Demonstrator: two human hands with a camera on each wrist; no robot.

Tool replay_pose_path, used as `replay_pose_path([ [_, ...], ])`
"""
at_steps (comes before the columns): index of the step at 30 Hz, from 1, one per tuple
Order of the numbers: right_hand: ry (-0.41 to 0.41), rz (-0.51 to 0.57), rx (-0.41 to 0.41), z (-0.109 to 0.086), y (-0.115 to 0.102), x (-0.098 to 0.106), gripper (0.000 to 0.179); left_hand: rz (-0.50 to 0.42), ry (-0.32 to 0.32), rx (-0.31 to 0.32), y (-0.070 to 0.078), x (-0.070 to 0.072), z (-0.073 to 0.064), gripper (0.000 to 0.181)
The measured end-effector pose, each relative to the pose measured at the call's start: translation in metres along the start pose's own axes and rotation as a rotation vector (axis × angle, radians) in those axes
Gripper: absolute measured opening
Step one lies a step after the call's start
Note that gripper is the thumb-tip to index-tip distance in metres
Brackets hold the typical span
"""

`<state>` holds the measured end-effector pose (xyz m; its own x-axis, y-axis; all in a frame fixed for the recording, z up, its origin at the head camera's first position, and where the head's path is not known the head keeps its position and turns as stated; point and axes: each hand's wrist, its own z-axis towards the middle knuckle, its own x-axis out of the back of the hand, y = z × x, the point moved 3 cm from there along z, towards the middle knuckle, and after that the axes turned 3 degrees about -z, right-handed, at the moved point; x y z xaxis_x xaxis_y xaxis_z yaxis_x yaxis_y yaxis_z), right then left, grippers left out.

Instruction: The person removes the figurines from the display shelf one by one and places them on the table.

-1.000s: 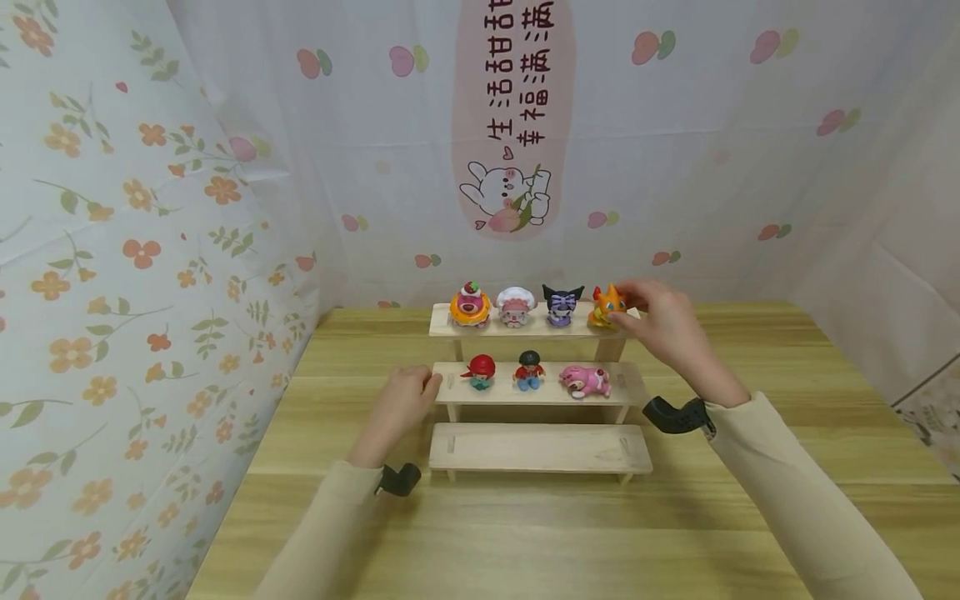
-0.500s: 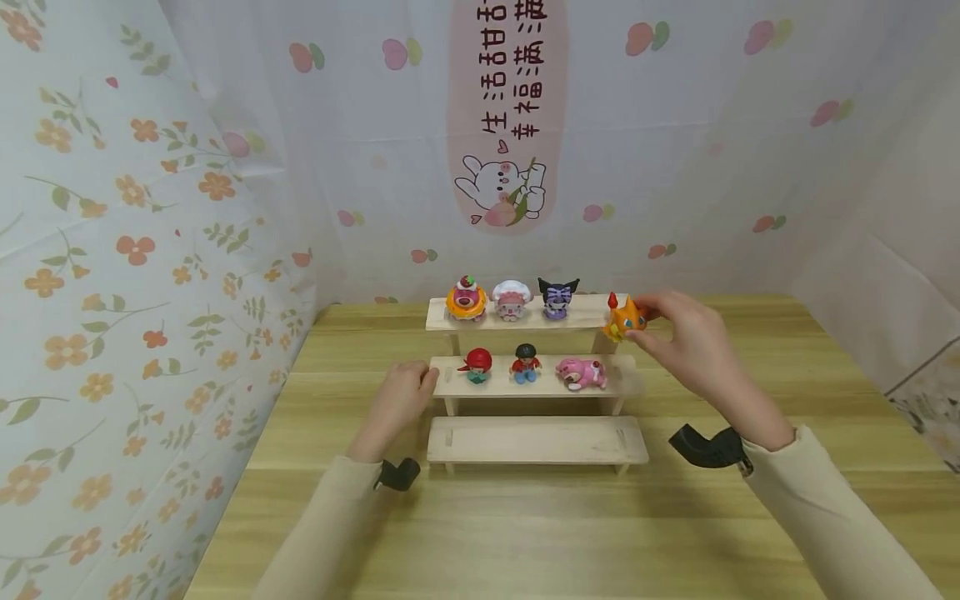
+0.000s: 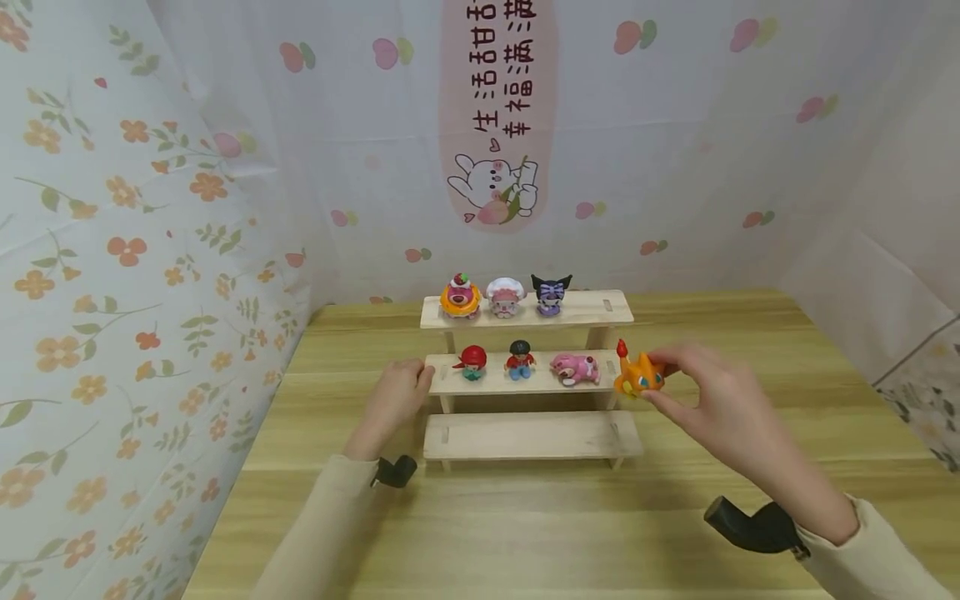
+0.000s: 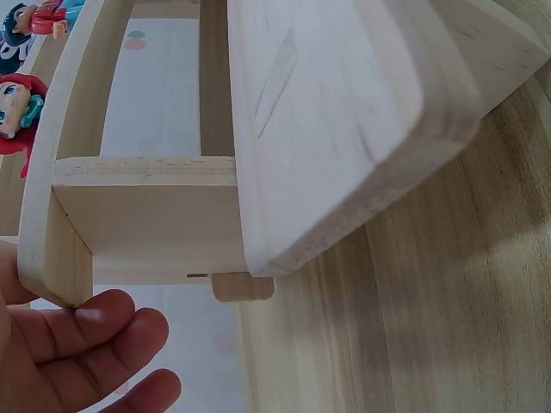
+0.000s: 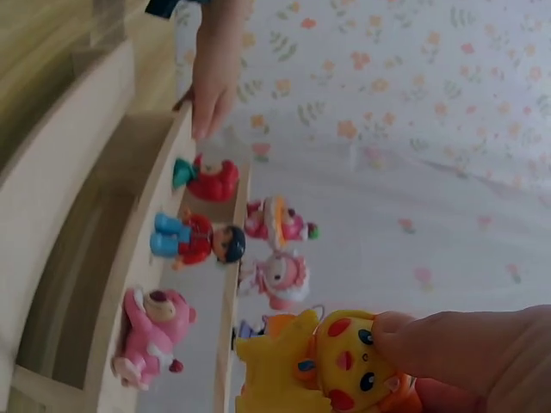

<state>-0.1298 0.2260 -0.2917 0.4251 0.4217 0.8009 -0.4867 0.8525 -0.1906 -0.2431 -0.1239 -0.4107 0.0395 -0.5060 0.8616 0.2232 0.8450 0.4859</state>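
My right hand (image 3: 723, 408) pinches a small orange-and-yellow toy figurine (image 3: 637, 377) between thumb and fingers, just off the right end of the middle tier. In the right wrist view the figurine (image 5: 344, 357) shows a yellow face with red cheeks and an orange back. With my left hand (image 3: 395, 404) I hold the left end of a three-tier wooden display stand (image 3: 444, 377); the left wrist view has the curled fingers (image 4: 108, 318) at that middle board's rounded end. On the middle tier are a red-haired figurine (image 3: 472, 363), a black-haired one (image 3: 520, 362) and a pink bear (image 3: 576, 368) lying down.
Along the top tier stand a bear in an orange ring (image 3: 461, 298), a figurine in a white hat (image 3: 506, 298) and a black-eared purple one (image 3: 551, 296). The bottom tier (image 3: 532, 435) is a bare board. A patterned cloth (image 3: 360, 150) hangs behind the wood-grain table (image 3: 487, 533).
My right hand has lifted the orange-and-yellow figurine off the top tier's right end and brought it down and to the right. The left hand keeps its place on the stand.
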Motion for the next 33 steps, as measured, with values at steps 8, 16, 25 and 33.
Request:
replay_pose_path([
  [8,-0.033,0.007,-0.011,-0.030,-0.015,0.002,0.049,-0.009,-0.023,0.012,-0.001,-0.001,0.002,0.031],
  [16,-0.067,0.160,0.055,-0.058,-0.028,-0.009,0.054,-0.006,-0.036,0.033,-0.002,-0.002,0.001,0.032],
  [25,-0.117,0.309,0.053,-0.093,-0.031,-0.035,0.052,-0.004,-0.012,0.001,-0.001,-0.001,0.000,0.032],
  [33,-0.138,0.292,0.021,-0.120,-0.027,-0.063,0.049,-0.015,-0.020,0.028,0.000,-0.002,0.000,0.032],
])
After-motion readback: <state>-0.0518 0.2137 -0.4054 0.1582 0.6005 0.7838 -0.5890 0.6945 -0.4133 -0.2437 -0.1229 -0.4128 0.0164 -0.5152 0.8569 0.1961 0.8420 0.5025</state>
